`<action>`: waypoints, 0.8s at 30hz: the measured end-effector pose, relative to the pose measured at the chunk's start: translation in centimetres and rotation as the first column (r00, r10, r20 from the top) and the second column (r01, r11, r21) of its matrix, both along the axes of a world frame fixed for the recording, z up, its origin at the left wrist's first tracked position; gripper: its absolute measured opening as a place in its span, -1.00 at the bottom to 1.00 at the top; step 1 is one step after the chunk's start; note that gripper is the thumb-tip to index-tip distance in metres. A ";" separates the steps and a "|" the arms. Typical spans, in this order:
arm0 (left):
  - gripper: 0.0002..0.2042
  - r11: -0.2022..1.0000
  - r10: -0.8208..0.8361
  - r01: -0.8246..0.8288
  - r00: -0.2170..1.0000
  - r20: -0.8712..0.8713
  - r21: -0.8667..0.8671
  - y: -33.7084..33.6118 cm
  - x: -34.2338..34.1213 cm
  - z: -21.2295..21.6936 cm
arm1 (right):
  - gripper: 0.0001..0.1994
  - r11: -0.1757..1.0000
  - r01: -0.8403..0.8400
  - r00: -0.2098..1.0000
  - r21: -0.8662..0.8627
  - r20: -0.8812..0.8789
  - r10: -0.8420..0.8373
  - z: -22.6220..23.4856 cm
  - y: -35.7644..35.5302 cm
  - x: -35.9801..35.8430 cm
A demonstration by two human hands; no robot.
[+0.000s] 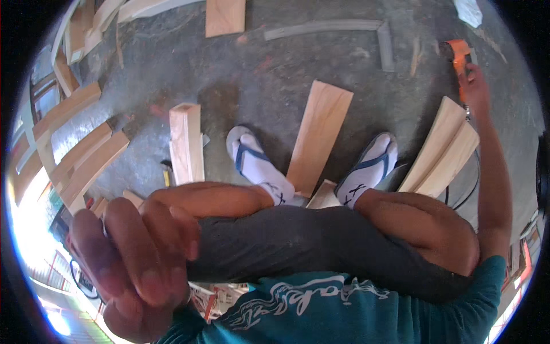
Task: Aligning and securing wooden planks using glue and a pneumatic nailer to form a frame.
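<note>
The middle board (319, 137) lies between the left foot (252, 155) and the right foot (372, 160); well to the right of that board, about level with its far end, the right hand (474, 89) reaches out with its fingers closed around the orange tool (460, 57); the left hand (137, 258) is raised close to the camera, left of the board and nearer the body, its fingers curled and side by side, though whether they grip anything I cannot tell; the paired boards (440, 152) sit right of the middle board, past the right foot; the pale wooden piece (186, 143) stands left of it; the grey angled strip (323, 27) lies beyond its far end.
</note>
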State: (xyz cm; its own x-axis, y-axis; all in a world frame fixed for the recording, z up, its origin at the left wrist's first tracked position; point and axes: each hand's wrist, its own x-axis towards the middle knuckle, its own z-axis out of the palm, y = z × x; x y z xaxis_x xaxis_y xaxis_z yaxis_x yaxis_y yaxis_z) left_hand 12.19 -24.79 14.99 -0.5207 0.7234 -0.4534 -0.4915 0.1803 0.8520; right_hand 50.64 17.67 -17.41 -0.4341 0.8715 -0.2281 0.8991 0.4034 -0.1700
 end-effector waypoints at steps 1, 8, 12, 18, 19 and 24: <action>-0.74 0.994 0.111 -0.111 0.994 -0.020 -0.008 0.2 0.2 -0.4 | -0.56 1.000 0.001 1.000 0.009 -0.005 -0.001 -0.1 -1.1 -0.3; -0.71 0.968 -0.146 0.159 0.986 -0.078 0.192 0.1 -0.3 -1.5 | -0.32 0.982 -0.050 0.975 0.180 0.220 0.010 -0.5 -4.1 -0.2; -0.79 0.956 -0.166 0.180 0.983 -0.080 0.232 0.8 0.6 -2.1 | -0.49 0.986 0.009 0.994 0.166 0.105 -0.027 -3.2 -1.6 -0.6; -0.90 0.935 -0.229 0.238 0.971 -0.067 0.261 2.3 0.8 -2.3 | -0.57 0.994 -0.102 0.938 0.038 0.336 0.083 -3.9 2.0 1.5; -0.90 0.962 -0.192 0.204 0.978 -0.084 0.181 2.6 1.2 -1.9 | -0.57 0.994 -0.104 0.940 0.027 0.330 0.090 -3.7 1.8 2.0; -0.84 0.914 -0.261 0.243 0.965 0.012 0.324 2.0 -0.5 -4.1 | -0.59 0.999 -0.041 0.915 -0.010 0.401 0.041 -6.1 12.0 24.2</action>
State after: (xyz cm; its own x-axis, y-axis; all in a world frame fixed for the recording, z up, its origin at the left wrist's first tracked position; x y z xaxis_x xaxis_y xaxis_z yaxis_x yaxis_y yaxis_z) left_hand 11.69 -22.76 10.93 -0.2834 0.9379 -0.2002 -0.5117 0.0287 0.8587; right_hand 74.82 29.68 -23.47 -0.3414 0.8545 -0.3914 0.8745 0.4414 0.2010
